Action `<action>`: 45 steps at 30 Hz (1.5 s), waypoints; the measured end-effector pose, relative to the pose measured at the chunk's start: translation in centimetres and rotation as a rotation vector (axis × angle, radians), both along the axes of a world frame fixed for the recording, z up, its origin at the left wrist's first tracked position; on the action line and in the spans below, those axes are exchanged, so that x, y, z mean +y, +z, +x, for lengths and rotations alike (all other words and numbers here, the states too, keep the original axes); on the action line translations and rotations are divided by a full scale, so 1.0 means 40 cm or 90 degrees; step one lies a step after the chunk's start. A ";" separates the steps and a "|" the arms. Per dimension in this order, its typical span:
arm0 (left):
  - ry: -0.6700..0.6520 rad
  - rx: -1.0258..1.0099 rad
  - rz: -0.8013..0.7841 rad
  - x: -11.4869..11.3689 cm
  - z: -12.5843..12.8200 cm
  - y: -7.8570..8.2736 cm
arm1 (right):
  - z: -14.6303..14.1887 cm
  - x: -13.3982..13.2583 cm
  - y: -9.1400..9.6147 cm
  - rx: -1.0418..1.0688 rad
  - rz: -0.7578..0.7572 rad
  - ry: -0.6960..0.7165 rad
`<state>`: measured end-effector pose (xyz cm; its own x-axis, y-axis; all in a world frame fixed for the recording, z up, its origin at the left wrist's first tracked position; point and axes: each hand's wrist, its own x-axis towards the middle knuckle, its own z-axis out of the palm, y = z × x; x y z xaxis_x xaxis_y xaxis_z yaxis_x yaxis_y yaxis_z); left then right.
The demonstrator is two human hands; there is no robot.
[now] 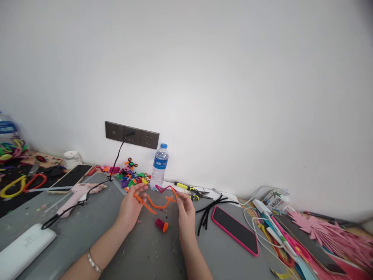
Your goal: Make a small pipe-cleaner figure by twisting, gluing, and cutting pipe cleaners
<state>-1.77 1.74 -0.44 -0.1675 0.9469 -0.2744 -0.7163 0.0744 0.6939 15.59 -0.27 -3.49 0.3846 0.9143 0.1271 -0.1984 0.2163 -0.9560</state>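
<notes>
My left hand [131, 208] is closed with fingers curled on an orange pipe cleaner [148, 207], whose free end sticks out to the lower right. Between the hands curves another length of orange pipe cleaner [160, 207], with a short crosspiece near its right end. The fingertips of my right hand [185, 212] pinch the right side of these bent pieces. A magenta pipe cleaner [164, 189] zigzags just above and appears to join the orange near those fingers. Below, on the grey mat, lies a small red roll [161, 224] with an orange end, touched by neither hand.
A water bottle [160, 167] and a pile of colourful pipe-cleaner figures [132, 177] stand by the wall. Pliers [198, 193], black pipe cleaners [206, 216] and a pink-cased phone [235, 230] lie right. Left are a corded glue gun [72, 196] and a white power bank [27, 249].
</notes>
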 end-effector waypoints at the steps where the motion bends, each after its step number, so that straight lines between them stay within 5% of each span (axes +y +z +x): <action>1: 0.006 -0.012 -0.005 0.000 -0.002 0.003 | 0.000 -0.002 0.005 0.004 0.004 -0.012; 8: -0.045 0.029 -0.008 -0.003 -0.004 0.002 | -0.005 -0.006 0.029 0.017 0.041 -0.065; 14: -0.126 0.051 0.067 -0.020 0.011 0.006 | -0.031 -0.040 0.061 0.194 -0.065 0.372; 18: -0.150 0.076 0.114 -0.031 0.017 0.017 | -0.044 -0.067 0.085 0.180 -0.039 0.488; 21: -0.169 0.138 0.113 -0.036 0.027 0.016 | -0.046 -0.061 0.078 0.197 -0.030 0.452; 30: -0.142 0.157 0.108 -0.036 0.028 0.009 | 0.001 0.007 0.020 0.330 -0.051 0.152; 45: -0.145 0.272 0.116 -0.033 0.016 0.014 | 0.006 0.008 0.026 0.356 -0.069 0.117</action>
<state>-1.14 0.42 0.11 -0.0120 0.9985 -0.0538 -0.3463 0.0463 0.9370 15.84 0.05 -2.44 0.2002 0.9686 -0.1473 -0.7025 0.0372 -0.7107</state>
